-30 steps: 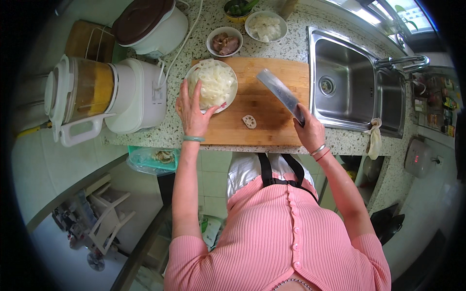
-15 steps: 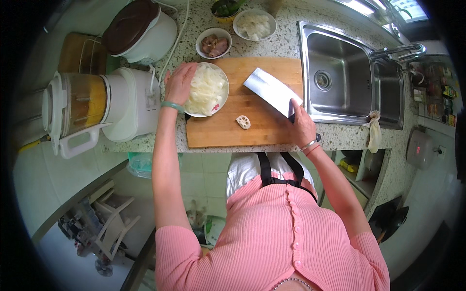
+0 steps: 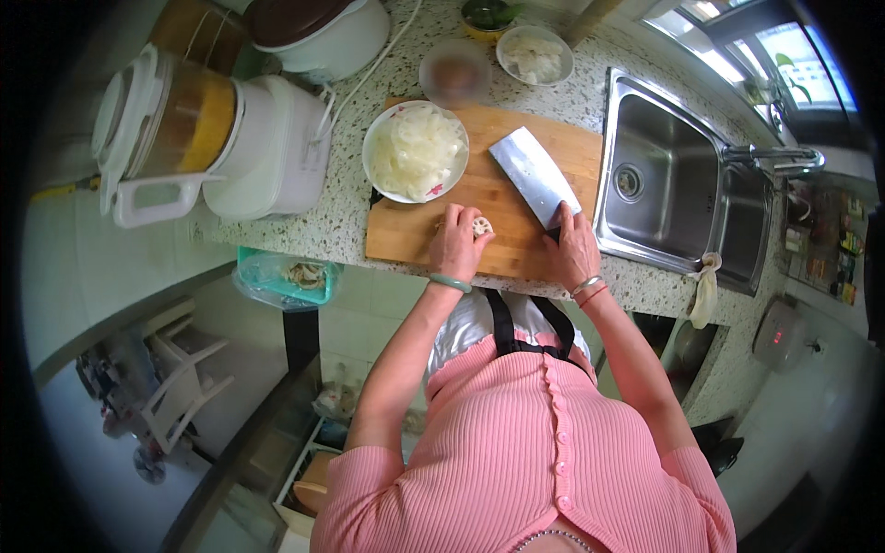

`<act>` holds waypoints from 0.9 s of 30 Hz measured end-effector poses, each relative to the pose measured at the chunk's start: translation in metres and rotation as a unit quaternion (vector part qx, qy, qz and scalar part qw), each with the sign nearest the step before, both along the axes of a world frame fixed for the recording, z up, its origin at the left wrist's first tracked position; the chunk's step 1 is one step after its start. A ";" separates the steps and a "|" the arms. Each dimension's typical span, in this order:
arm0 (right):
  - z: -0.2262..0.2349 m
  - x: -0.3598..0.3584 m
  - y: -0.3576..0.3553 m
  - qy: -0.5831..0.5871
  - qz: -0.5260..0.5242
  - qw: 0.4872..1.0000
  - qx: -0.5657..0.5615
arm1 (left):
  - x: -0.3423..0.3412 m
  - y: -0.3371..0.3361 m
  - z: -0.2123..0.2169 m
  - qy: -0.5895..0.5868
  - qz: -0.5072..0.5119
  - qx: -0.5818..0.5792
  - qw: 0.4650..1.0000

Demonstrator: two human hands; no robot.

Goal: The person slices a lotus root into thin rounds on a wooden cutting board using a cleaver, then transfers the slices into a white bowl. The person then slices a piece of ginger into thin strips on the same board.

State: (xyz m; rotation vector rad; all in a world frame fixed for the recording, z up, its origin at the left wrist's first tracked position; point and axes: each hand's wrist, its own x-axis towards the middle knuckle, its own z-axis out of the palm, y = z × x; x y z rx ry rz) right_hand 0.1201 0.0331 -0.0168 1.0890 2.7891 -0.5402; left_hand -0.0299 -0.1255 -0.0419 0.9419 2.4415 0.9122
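My left hand [image 3: 454,241] has its fingers closed around a small lotus root piece [image 3: 482,227], whose holed cut face shows at the fingertips. Gripped by the handle in my right hand [image 3: 575,249], a broad cleaver [image 3: 535,175] lies on the wooden cutting board [image 3: 406,235] with its blade pointing away and to the left. The handle is mostly hidden under my fingers. Left of the cleaver, a white plate [image 3: 373,175] heaped with thin pale slices [image 3: 419,147] rests partly over the board's far left corner.
Beyond the board stand a blurred bowl of meat [image 3: 455,74], a bowl of whitish pieces [image 3: 535,57] and a yellow bowl with greens [image 3: 487,17]. A steel sink [image 3: 659,175] borders the right side. At left are a blender [image 3: 175,138] and a lidded white pot [image 3: 332,41].
My left hand has left the plate's left side, come nearer and to the right, and closed on the lotus root piece. My right hand still grips the cleaver. The view has shifted and turned slightly.
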 end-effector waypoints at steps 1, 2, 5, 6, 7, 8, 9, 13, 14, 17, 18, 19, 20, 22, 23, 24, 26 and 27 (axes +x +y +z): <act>0.000 0.001 0.001 -0.001 -0.003 1.000 0.000 | 0.003 0.003 0.000 -0.022 0.012 -0.006 1.000; 0.000 0.001 0.001 0.000 -0.006 1.000 0.000 | 0.003 0.006 0.005 -0.041 0.023 -0.013 0.999; -0.003 0.004 0.002 0.021 0.004 1.000 0.003 | 0.005 0.002 0.001 -0.161 0.086 0.045 0.982; -0.002 0.004 0.002 0.021 0.005 1.000 0.001 | 0.007 0.000 -0.004 -0.235 0.115 0.070 0.963; -0.001 0.004 0.001 0.024 0.003 1.000 0.009 | 0.007 -0.003 -0.009 -0.323 0.146 0.132 0.926; 0.004 0.001 -0.001 0.021 0.017 0.999 0.027 | 0.007 -0.011 -0.010 -0.406 0.177 0.191 0.876; 0.009 -0.002 -0.003 0.019 0.032 0.998 0.044 | 0.006 -0.020 -0.012 -0.482 0.205 0.248 0.815; 0.019 -0.019 -0.017 0.093 0.105 0.990 0.004 | -0.001 -0.058 -0.003 -0.517 0.239 0.293 0.768; 0.019 -0.026 -0.021 0.109 0.125 0.986 -0.038 | -0.004 -0.065 0.001 -0.517 0.265 0.299 0.757; 0.016 -0.060 -0.056 0.053 -0.005 0.851 -0.522 | -0.011 -0.093 0.011 -0.519 0.338 0.318 0.718; 0.016 -0.072 -0.074 0.072 -0.015 0.798 -0.598 | -0.012 -0.101 0.011 -0.514 0.344 0.336 0.710; 0.020 -0.084 -0.093 0.080 0.004 0.787 -0.612 | -0.010 -0.110 0.010 -0.508 0.354 0.353 0.701; 0.020 -0.096 -0.107 0.086 0.004 0.793 -0.604 | -0.010 -0.119 0.010 -0.500 0.363 0.372 0.693; 0.019 -0.119 -0.129 0.102 0.003 0.802 -0.588 | -0.014 -0.134 0.007 -0.474 0.401 0.380 0.685; 0.019 -0.126 -0.136 0.093 0.019 0.803 -0.589 | -0.018 -0.141 0.007 -0.470 0.418 0.394 0.671; 0.019 -0.133 -0.142 0.084 0.034 0.803 -0.589 | -0.022 -0.149 0.007 -0.466 0.434 0.407 0.655; 0.018 -0.144 -0.155 0.061 0.064 0.800 -0.593 | -0.031 -0.177 -0.019 -0.419 0.502 0.456 0.603; 0.017 -0.150 -0.162 0.046 0.080 0.797 -0.597 | -0.035 -0.193 -0.032 -0.388 0.540 0.474 0.577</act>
